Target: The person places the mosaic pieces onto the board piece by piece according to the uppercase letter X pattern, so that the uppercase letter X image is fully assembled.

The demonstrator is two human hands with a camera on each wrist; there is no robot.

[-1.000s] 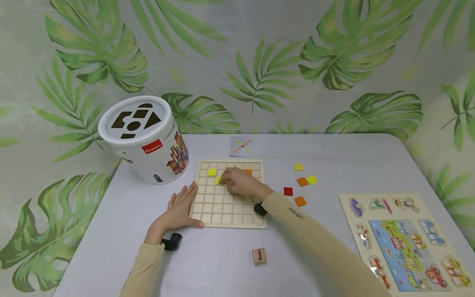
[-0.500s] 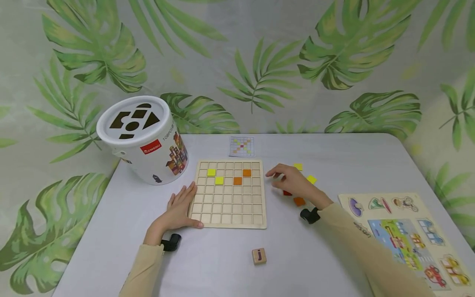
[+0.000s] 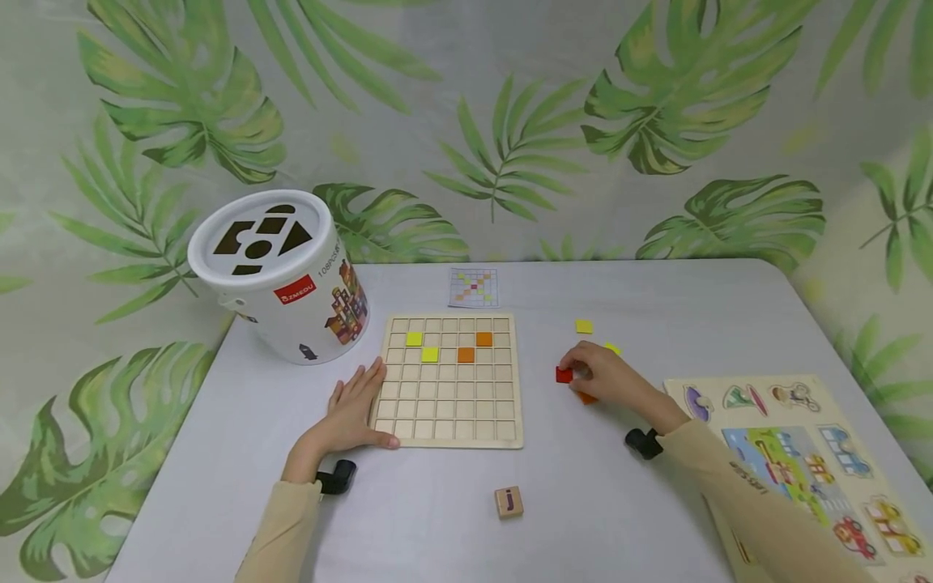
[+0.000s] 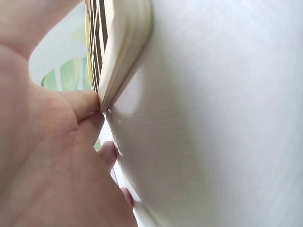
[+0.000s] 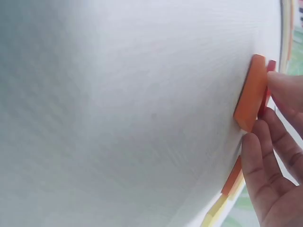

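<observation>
A wooden grid board [image 3: 455, 407] lies on the table, with two yellow tiles [image 3: 414, 339] and two orange tiles [image 3: 484, 339] in its upper cells. Along its left edge rests my left hand [image 3: 355, 411], fingers straight and thumb at the near corner; the left wrist view shows the fingertips against the board's side [image 4: 124, 52]. To the right of the board, my right hand [image 3: 603, 376] pinches a red tile [image 3: 564, 375] between thumb and fingers. An orange tile [image 5: 252, 94] stands close beside it in the right wrist view. Another orange tile [image 5: 232, 176] is hidden by the hand in the head view.
Beyond the right hand lie two yellow tiles [image 3: 584, 326]. A printed pattern card [image 3: 474, 288] is behind the board, a white bucket [image 3: 291, 324] at back left. A letter block [image 3: 509, 503] sits in front; a picture puzzle [image 3: 681, 397] lies at right.
My right hand has left the board, where a second yellow tile now shows uncovered, and moved right to the loose tiles, taking hold of the red one. The left hand has stayed put.
</observation>
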